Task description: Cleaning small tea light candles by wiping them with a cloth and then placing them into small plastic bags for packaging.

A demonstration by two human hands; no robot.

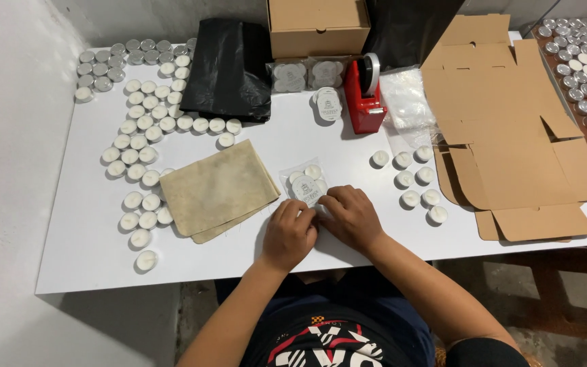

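Both hands, left hand (288, 231) and right hand (352, 216), fingers pinched together, are closing one clear candle packet (305, 182); two filled packets (307, 73) are lying done, many loose tealights (145, 126) are awaiting packing.

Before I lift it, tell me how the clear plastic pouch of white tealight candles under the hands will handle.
The clear plastic pouch of white tealight candles probably flexes and sags, since the film looks thin. The round candles inside could shift or roll if it tilts. It likely feels light, and the glossy film may be slippery. The left hand and right hand press its near edge.
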